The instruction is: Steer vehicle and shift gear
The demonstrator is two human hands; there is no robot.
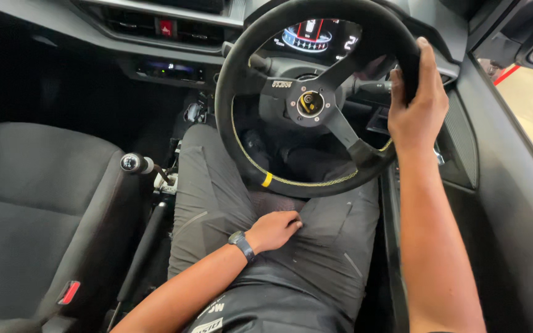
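Passenger seat [32, 203]: dark fabric, far left. Gear knob [132, 163]: black, just beside the seat, untouched. Left hand [274, 229]: fingers loosely curled, holding nothing, resting on grey trousers [217, 185]; wristwatch [240, 244] on its wrist. Steering wheel [316, 98]: black, yellow-stitched, above the lap. Right hand [416, 105]: clamped on the wheel's right rim.

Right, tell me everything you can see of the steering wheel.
The steering wheel is round and black, its rim matt like suede, with yellow stitching along the inside and a yellow stripe at the bottom. Three black spokes meet at a hub with a round metal centre. It sits tilted above the person's lap, before the lit dials. The right hand grips its right side; the left hand rests on the thigh, apart from it.
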